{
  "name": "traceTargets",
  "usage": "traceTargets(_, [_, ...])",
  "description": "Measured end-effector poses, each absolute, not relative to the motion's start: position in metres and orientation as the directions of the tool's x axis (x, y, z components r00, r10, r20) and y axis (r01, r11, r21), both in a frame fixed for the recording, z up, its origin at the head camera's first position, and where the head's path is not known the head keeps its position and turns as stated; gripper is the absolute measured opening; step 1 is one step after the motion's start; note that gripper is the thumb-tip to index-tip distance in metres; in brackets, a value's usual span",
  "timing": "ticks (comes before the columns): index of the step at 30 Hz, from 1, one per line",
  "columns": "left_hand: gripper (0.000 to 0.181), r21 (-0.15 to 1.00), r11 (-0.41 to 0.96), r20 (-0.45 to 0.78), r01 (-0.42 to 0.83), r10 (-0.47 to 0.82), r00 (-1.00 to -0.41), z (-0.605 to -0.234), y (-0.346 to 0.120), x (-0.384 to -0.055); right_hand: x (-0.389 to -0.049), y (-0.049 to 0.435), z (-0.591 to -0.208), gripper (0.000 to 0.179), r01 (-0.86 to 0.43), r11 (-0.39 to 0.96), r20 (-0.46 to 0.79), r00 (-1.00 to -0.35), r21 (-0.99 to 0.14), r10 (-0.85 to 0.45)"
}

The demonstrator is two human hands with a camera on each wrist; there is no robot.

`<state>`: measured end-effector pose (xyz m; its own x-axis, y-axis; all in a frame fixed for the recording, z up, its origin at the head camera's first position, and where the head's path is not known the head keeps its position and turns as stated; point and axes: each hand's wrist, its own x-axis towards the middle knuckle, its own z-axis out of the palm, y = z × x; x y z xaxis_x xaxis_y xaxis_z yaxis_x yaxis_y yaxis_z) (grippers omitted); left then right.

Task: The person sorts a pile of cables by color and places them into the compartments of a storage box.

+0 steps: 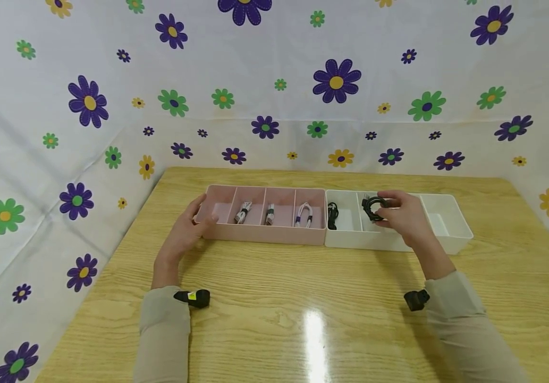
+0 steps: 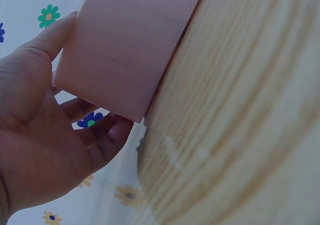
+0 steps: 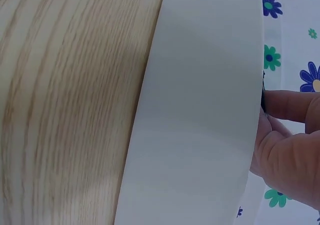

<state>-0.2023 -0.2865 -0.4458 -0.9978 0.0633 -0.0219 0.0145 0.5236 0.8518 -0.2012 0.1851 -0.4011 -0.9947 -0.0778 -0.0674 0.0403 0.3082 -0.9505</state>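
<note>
A coiled black cable (image 1: pixel 373 208) is pinched between the thumb and fingers of my right hand (image 1: pixel 405 215), over the second compartment from the left of the white divided box (image 1: pixel 374 240). In the right wrist view, the white box's wall (image 3: pixel 197 105) hides most of the cable and the fingertips. My left hand (image 1: pixel 185 231) holds the left end of the pink divided box (image 1: pixel 264 233). The left wrist view shows the thumb on one side of the pink box (image 2: pixel 125 50) and curled fingers round its end. Another black cable (image 1: pixel 332 215) lies in the white box's leftmost compartment.
Both boxes stand end to end on the wooden table (image 1: pixel 255 298). In the pink box lie a bundled white cable (image 1: pixel 243 212), a second bundle (image 1: pixel 270 214) and a looped white cable (image 1: pixel 304 214) with dark ties. A flowered cloth (image 1: pixel 274 106) hangs behind the table.
</note>
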Motion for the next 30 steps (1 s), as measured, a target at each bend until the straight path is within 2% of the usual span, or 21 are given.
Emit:
traceTargets(5, [0.076,0.846,0.534,-0.027,0.010,0.061,-0.998,-0.440,-0.285,-0.199,-0.203,0.182,-0.401,0.048,0.039,0.361,-0.078,-0.993,-0.932,-0.093])
traceTargets(12, [0.077,0.833,0.553,-0.031,0.007,0.059,-0.998,-0.448,-0.289,-0.202,-0.205,0.175,-0.398,0.046,0.031,0.501,-0.100,-0.989,-0.865,-0.111])
traceTargets(23, [0.075,0.847,0.531,-0.021,0.017,0.065,-0.998,-0.449,-0.289,-0.202,-0.214,0.172,-0.384,0.049,-0.091,0.775,-0.086,-0.979,-0.625,-0.185])
traceTargets(27, [0.074,0.849,0.528,-0.021,0.015,0.062,-0.998,-0.449,-0.289,-0.202,-0.218,0.170,-0.385,0.048,-0.138,0.819,-0.079,-0.973,-0.557,-0.218])
traceTargets(30, [0.075,0.852,0.524,-0.022,0.013,0.060,-0.998,-0.449,-0.291,-0.203,-0.221,0.165,-0.386,0.048,-0.134,0.823,-0.114,-0.966,-0.552,-0.233])
